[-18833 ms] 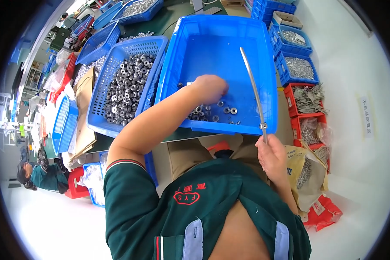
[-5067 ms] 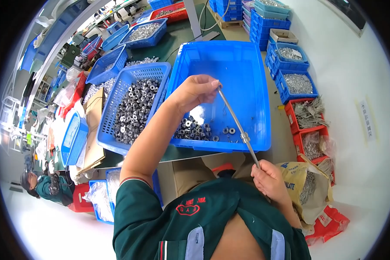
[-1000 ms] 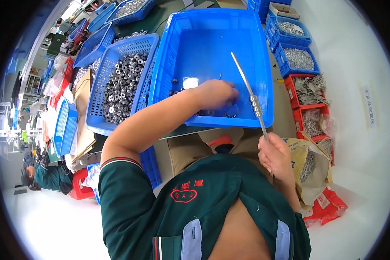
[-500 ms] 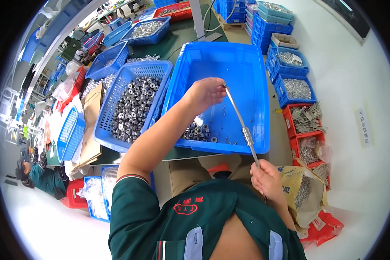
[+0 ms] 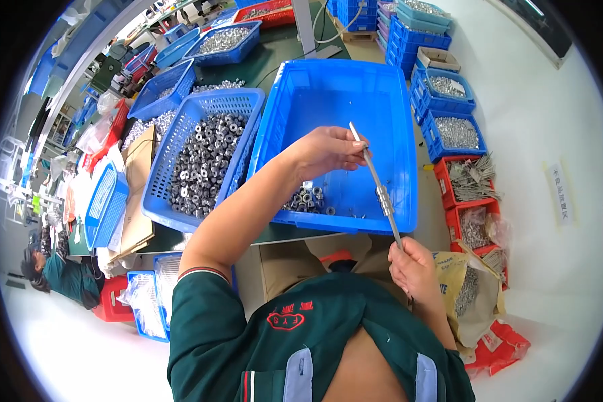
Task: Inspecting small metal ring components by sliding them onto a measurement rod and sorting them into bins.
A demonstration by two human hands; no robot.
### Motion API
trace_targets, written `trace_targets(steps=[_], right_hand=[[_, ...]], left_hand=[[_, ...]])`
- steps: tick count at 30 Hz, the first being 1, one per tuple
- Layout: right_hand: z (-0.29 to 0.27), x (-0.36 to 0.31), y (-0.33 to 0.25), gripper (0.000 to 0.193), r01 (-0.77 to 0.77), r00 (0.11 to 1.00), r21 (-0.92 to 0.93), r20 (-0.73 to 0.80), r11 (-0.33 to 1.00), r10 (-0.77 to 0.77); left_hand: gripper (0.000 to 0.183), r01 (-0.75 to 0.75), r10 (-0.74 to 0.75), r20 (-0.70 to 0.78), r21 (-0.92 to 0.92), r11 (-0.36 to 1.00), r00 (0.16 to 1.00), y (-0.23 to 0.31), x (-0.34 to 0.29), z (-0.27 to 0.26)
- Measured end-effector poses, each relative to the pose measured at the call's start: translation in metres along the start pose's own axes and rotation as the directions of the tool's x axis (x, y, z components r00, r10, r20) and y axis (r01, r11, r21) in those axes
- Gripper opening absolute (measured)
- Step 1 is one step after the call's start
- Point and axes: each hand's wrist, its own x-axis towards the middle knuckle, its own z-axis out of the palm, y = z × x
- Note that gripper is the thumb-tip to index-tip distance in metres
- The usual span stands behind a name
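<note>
A thin metal rod [image 5: 375, 175] slants over the front right of a large blue bin [image 5: 414, 167]. My right hand [image 5: 414, 268] is closed around its lower end. Several shiny metal nuts [image 5: 384, 199] sit stacked on the rod, a little above that hand. My left hand [image 5: 335, 149] is closed at the rod near its upper end, with thumb and fingertips pinching what looks like a small dark nut [image 5: 364, 147] around it. The bare tip of the rod sticks out above those fingers. Loose nuts [image 5: 307, 199] lie in the bin's near left corner, partly hidden by my left forearm.
Left of the bin, a blue perforated basket [image 5: 155, 177] full of dark nuts stands on the green table [image 5: 278, 233]. Red bins of metal rods [image 5: 472, 179], blue crates of small parts [image 5: 457, 132] and a yellow sack [image 5: 452, 275] line the right side. A co-worker [image 5: 60, 268] is far left.
My left hand has slid from the rod's tip down along it, so the tip now shows above the fingers. My right hand keeps its grip, nearly in place.
</note>
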Motion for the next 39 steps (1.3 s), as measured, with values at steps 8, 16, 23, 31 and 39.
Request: trace_targets(steps=[8,16,23,31,39], right_hand=[[0.005,0.007,0.000,0.014,0.009,1.000,0.013,0.001,1.000,-0.009],[0.004,0.007,0.001,0.013,-0.006,1.000,0.026,0.013,1.000,0.006],[-0.006,0.005,0.005,0.013,-0.010,0.998,0.014,-0.064,1.000,0.011],[-0.012,0.005,0.010,0.014,-0.012,0.999,0.056,-0.041,0.998,0.015],[-0.014,0.004,0.007,0.014,-0.017,1.000,0.065,-0.017,0.998,0.019]], left_hand=[[0.026,0.055,-0.093,0.152,0.239,0.969,0.984,-0.007,-0.001,0.011],[0.038,0.043,-0.151,0.237,0.407,0.912,0.960,-0.009,-0.002,0.013],[0.026,-0.026,0.080,0.012,0.983,0.183,0.997,0.006,-0.010,-0.038],[0.024,0.154,-0.134,-0.212,0.924,-0.350,0.968,-0.020,-0.009,-0.013],[0.021,0.144,-0.089,-0.195,0.904,-0.403,0.977,-0.038,0.004,-0.016]])
